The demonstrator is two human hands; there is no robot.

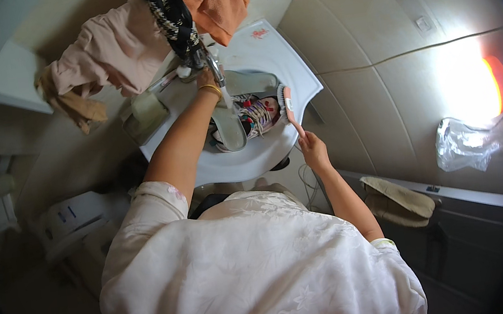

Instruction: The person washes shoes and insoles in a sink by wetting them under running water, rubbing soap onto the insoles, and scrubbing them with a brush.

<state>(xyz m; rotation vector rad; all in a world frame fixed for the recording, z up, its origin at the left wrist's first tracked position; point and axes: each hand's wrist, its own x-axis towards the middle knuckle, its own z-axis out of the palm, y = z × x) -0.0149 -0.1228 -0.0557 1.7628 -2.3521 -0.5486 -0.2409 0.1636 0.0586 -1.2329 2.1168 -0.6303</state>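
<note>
At the back of the white sink (pixel 253 168), my left hand (pixel 206 79) is closed on the faucet (pixel 212 60), its fingers partly hidden. A whitish stream comes down from the spout. My right hand (pixel 314 150) grips the handle of a pink scrub brush (pixel 288 104), whose white bristles lie against the toe end of a sneaker. That sneaker (pixel 259 116), with pale laces and colourful patches, sits in the basin. One grey-green insole (pixel 233 135) lies over part of it, and another insole (pixel 257 80) rests behind. Whether a second shoe lies beneath is hidden.
Clothes hang above the faucet: a pale pink garment (pixel 116 47), an orange one (pixel 212 3) and a dark patterned one (pixel 174 24). A greenish container (pixel 145 115) stands left of the sink. On the right are a tiled wall (pixel 383 95), a bright lamp and a clear plastic bag (pixel 469 144).
</note>
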